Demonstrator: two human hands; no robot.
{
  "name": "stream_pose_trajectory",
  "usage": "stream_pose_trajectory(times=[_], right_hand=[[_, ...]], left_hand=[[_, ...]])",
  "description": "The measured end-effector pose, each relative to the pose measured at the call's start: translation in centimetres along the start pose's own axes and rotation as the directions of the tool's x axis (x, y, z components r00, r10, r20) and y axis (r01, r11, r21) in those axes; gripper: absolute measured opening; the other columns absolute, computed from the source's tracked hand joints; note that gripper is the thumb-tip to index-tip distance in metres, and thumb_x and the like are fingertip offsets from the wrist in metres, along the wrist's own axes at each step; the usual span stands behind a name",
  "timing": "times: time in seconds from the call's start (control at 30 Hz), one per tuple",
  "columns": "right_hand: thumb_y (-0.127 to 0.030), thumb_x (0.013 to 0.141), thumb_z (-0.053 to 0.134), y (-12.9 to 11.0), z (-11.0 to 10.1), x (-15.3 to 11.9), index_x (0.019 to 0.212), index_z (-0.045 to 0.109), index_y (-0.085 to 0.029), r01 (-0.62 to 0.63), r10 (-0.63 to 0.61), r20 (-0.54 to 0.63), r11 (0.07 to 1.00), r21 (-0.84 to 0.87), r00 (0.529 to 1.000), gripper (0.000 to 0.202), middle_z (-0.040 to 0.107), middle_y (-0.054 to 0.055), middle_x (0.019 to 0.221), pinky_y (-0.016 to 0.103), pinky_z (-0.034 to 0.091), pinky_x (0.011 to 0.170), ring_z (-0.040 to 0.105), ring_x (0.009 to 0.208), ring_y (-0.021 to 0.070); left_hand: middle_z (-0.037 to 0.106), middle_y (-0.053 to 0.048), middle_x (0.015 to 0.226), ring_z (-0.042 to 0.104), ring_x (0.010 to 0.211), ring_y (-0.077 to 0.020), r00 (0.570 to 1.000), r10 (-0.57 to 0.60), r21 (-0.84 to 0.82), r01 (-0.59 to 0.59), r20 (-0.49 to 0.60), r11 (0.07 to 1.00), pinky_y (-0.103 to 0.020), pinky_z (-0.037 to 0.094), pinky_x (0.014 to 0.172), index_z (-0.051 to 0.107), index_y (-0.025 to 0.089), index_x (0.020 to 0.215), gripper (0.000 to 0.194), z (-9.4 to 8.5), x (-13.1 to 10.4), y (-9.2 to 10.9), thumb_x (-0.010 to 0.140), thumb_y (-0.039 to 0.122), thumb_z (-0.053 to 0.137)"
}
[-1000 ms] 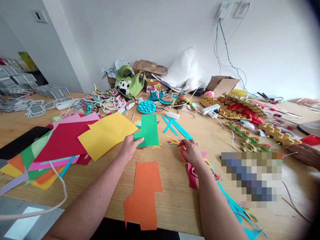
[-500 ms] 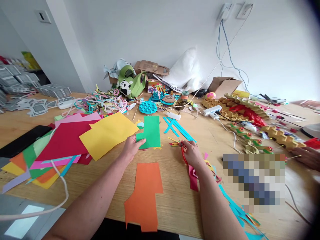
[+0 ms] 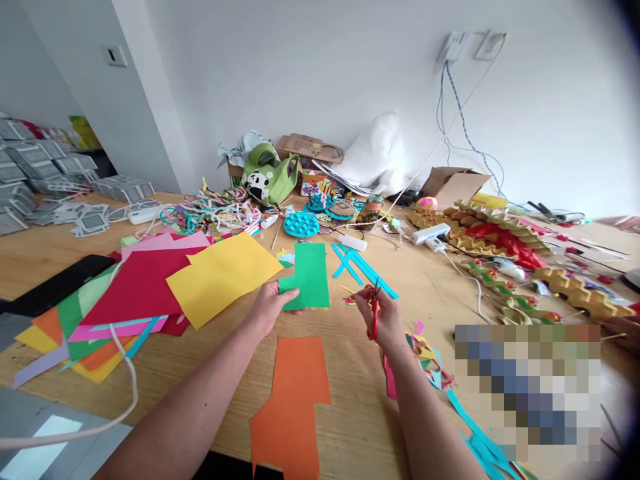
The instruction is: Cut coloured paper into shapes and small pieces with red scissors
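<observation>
My left hand (image 3: 273,307) pinches the lower left edge of a green sheet of paper (image 3: 311,277), held just above the table. In my right hand (image 3: 387,320) is a pair of red-handled scissors (image 3: 373,317), its dark blades pointing away from me. The scissors and the green paper are apart. Between my forearms lies an orange paper (image 3: 295,400) with cut-out edges. Thin yellow and red paper strips (image 3: 350,300) lie just left of the scissors, and blue strips (image 3: 367,267) lie beyond them.
Colored paper sheets (image 3: 135,287) are piled on the left beside a black tablet-like object (image 3: 55,287). Pipe cleaners (image 3: 210,213), a green panda bag (image 3: 273,177) and cardboard stand at the back. Egg-carton strips (image 3: 575,283), a power strip (image 3: 430,233) and another person's hand (image 3: 623,330) are at right.
My right hand has turned, so the scissors now show upright with their blades raised. The green paper stays in my left hand. The whole view has shifted slightly.
</observation>
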State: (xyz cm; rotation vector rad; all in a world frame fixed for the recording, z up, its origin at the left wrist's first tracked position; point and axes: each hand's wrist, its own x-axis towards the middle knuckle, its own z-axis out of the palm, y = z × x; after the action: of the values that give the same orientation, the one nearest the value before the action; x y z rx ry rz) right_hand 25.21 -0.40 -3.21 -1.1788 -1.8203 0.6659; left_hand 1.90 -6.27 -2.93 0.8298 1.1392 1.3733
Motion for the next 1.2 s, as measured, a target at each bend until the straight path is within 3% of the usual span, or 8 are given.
stream_pose_trajectory(times=[0.13,0.23,0.33,0.43,0.73,0.9,1.2], right_hand=[[-0.046,0.080,0.061,-2.4,1.2,-0.7,0.081,0.062,-0.017,-0.156,0.122,0.134,0.948,0.278,0.983,0.029,0.067,0.007,0.084,0.032,0.045,0.074,0.060,0.079,0.0213],[-0.048,0.077,0.064,-2.6,1.4,-0.7,0.078,0.064,-0.017,-0.171,0.149,0.086,0.903,0.393,0.985,0.032,0.066,0.006,0.079,0.032,0.045,0.072,0.059,0.076,0.0210],[-0.045,0.074,0.068,-2.0,1.1,-0.5,0.068,0.060,-0.018,-0.139,0.162,-0.005,0.861,0.489,0.987,0.029,0.059,0.002,0.067,0.028,0.043,0.063,0.055,0.066,0.0172],[-0.042,0.072,0.071,-1.5,0.8,-0.3,0.062,0.056,-0.018,-0.134,0.186,-0.041,0.829,0.543,0.982,0.029,0.051,-0.002,0.058,0.026,0.038,0.056,0.048,0.057,0.0139],[-0.036,0.070,0.075,-1.3,1.1,-0.4,0.062,0.056,-0.018,-0.095,0.185,-0.086,0.788,0.608,0.979,0.027,0.045,-0.004,0.057,0.025,0.032,0.054,0.041,0.056,0.0113],[-0.037,0.073,0.073,-1.4,1.0,-0.5,0.065,0.058,-0.018,-0.096,0.184,-0.090,0.798,0.596,0.979,0.025,0.049,-0.003,0.059,0.025,0.034,0.056,0.043,0.057,0.0123],[-0.036,0.071,0.073,-2.1,1.3,-0.6,0.063,0.059,-0.017,-0.188,0.150,0.113,0.808,0.558,0.982,0.025,0.050,-0.002,0.060,0.025,0.033,0.057,0.043,0.059,0.0123]], left_hand=[[0.072,-0.009,0.082,0.066,0.064,-0.0204,0.998,0.006,0.048,-0.009,0.064,0.999,-0.031,0.053,0.054,0.069,0.012,0.087,0.034,0.3,-0.3,0.0,0.064,0.037,0.075],[0.071,-0.009,0.079,0.065,0.065,-0.0195,0.981,-0.028,0.124,0.004,0.194,0.992,-0.029,0.053,0.053,0.070,0.012,0.086,0.033,0.6,-0.8,0.2,0.066,0.037,0.074],[0.070,-0.007,0.073,0.063,0.061,-0.0180,0.932,-0.118,0.183,0.057,0.343,0.981,-0.027,0.051,0.051,0.070,0.013,0.083,0.029,0.8,-1.4,0.4,0.067,0.037,0.074],[0.068,-0.006,0.069,0.062,0.057,-0.0161,0.894,-0.168,0.214,0.083,0.416,0.973,-0.026,0.050,0.050,0.068,0.014,0.075,0.026,0.9,-1.6,0.4,0.067,0.038,0.074],[0.069,-0.007,0.072,0.063,0.061,-0.0174,0.914,-0.166,0.187,0.101,0.370,0.977,-0.027,0.051,0.049,0.067,0.011,0.080,0.038,0.5,-1.2,-0.1,0.067,0.047,0.073],[0.069,-0.007,0.068,0.061,0.057,-0.0166,0.918,-0.169,0.201,0.100,0.360,0.974,-0.027,0.050,0.049,0.069,0.011,0.074,0.037,0.8,-1.3,0.2,0.066,0.047,0.073],[0.069,-0.007,0.069,0.062,0.059,-0.0176,0.948,-0.108,0.184,0.053,0.301,0.982,-0.028,0.050,0.052,0.071,0.012,0.078,0.036,0.5,-1.0,0.4,0.069,0.047,0.071]])
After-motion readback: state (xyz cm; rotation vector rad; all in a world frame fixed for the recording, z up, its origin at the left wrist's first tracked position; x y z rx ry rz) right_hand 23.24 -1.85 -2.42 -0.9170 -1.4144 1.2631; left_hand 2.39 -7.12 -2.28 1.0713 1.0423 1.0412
